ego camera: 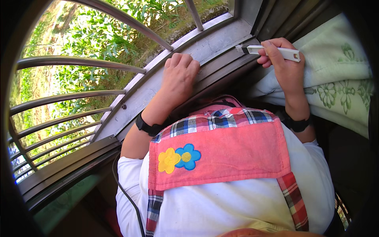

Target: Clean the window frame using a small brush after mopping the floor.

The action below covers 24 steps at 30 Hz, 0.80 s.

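A small white plastic brush (254, 49) is in my right hand (282, 60), its handle pinched between thumb and fingers. Its short pale bristles, set in a dark collar, meet the metal window track (226, 60) near the right corner of the frame. My left hand (180, 77) rests knuckles up on the window sill (214, 43), fingers curled together. What lies beneath its palm is hidden. Grooves of the track run between my two hands.
Curved metal bars (83, 61) stand outside the opening, with green plants (97, 35) beyond. A pale curtain (331, 74) with green flower prints hangs at my right. My pink apron (225, 154) is close to the sill. A dark cable (125, 191) hangs by my left side.
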### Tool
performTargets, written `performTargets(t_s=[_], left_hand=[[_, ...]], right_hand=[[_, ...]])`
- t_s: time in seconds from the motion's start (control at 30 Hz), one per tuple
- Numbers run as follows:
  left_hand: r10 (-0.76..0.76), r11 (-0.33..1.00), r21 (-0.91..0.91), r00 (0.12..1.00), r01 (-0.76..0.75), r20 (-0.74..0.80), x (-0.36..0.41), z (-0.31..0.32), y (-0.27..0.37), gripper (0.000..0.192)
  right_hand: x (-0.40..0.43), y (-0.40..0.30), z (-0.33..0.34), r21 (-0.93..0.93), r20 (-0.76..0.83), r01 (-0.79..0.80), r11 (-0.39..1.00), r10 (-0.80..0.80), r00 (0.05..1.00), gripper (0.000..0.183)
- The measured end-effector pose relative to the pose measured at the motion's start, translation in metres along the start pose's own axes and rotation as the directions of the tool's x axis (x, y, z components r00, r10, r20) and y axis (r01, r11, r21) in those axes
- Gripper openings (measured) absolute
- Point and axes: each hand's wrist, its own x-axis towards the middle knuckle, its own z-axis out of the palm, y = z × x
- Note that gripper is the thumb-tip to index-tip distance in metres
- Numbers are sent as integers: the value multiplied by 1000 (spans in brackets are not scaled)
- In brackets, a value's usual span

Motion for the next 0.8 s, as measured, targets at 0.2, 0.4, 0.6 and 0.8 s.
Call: performTargets(t_s=[0.2,0.4,0.6,0.8], left_hand=[[-122,932,270,910,242,-396,-10,-33,-30,26],[21,997,81,983,-6,-184,-13,-13,-6,29],[74,997,-11,994,-75,-84,0,4,0,18],[61,998,32,997,-63,37,3,5,2,20]], right_hand=[[1,3,-1,-6,-19,2,1000,-2,1000,18],[2,-2,3,5,-8,-8,1000,8,1000,18],[-1,-2,2,-7,9,-11,1000,11,1000,18],[-3,1,3,-12,17,-6,1000,6,1000,18]])
